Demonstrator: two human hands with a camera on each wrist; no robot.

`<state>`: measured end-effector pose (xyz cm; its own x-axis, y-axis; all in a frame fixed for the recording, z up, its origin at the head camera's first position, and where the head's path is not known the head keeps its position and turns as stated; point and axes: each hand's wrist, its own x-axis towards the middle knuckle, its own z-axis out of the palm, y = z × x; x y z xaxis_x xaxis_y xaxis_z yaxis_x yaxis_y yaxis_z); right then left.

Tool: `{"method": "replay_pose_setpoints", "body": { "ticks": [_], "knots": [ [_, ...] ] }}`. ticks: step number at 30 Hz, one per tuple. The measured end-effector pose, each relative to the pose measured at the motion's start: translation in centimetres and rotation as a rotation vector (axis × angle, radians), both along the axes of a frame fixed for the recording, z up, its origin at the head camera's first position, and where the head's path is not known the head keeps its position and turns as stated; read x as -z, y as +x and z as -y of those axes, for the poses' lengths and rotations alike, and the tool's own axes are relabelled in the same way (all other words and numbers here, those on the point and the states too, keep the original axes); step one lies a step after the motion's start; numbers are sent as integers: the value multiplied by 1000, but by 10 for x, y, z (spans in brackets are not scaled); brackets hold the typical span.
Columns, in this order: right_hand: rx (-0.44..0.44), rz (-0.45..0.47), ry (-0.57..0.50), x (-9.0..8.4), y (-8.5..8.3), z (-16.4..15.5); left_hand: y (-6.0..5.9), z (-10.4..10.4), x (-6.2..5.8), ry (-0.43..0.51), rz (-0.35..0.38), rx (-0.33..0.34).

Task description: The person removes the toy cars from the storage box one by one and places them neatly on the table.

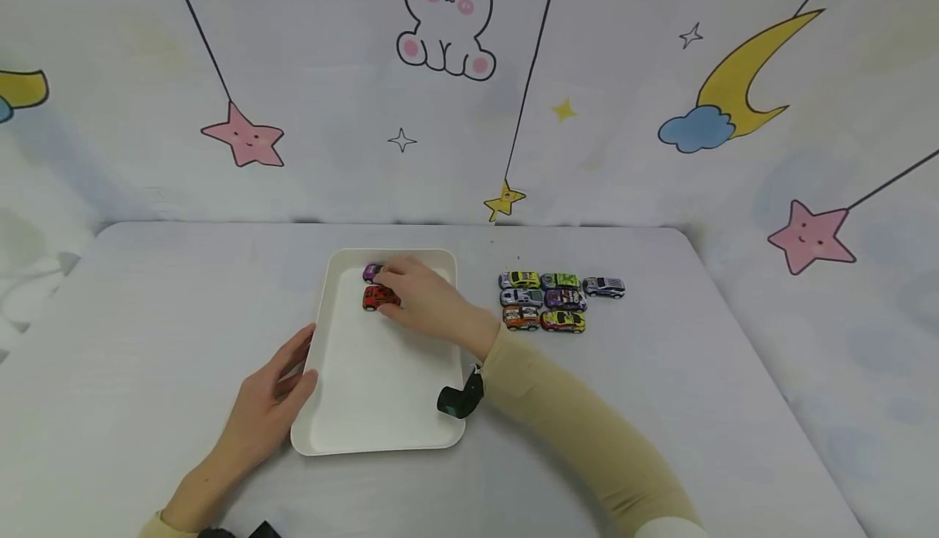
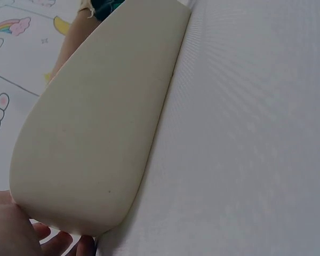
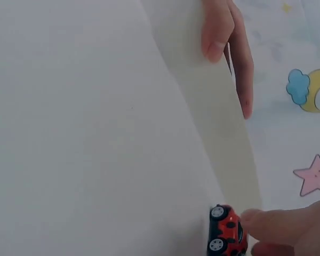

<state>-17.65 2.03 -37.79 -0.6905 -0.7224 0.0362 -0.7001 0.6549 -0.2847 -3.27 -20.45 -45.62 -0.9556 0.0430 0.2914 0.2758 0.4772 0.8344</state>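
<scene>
Head view: right hand [image 1: 421,297] inside white tray [image 1: 367,391] on table, fingertips pinching red toy car [image 1: 377,298] at tray's far end, purple car [image 1: 372,271] just behind. Left hand [image 1: 275,395] grips tray's left rim. Seven toy cars [image 1: 553,302] clustered right of tray.
Left wrist view: tray underside [image 2: 96,133], fingers [image 2: 56,242] curled beneath.
Right wrist view: fingertips [image 3: 272,224] on red car [image 3: 226,230].
</scene>
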Motion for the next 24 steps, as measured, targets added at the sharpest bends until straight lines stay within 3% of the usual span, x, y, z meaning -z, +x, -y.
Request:
{"method": "replay_pose_setpoints", "body": {
  "ticks": [10, 24],
  "knots": [
    [2, 0, 28, 11, -3, 3, 0, 0, 0, 0, -2, 6],
    [28, -7, 59, 10, 0, 2, 1, -1, -3, -22, 4, -1]
  ]
}}
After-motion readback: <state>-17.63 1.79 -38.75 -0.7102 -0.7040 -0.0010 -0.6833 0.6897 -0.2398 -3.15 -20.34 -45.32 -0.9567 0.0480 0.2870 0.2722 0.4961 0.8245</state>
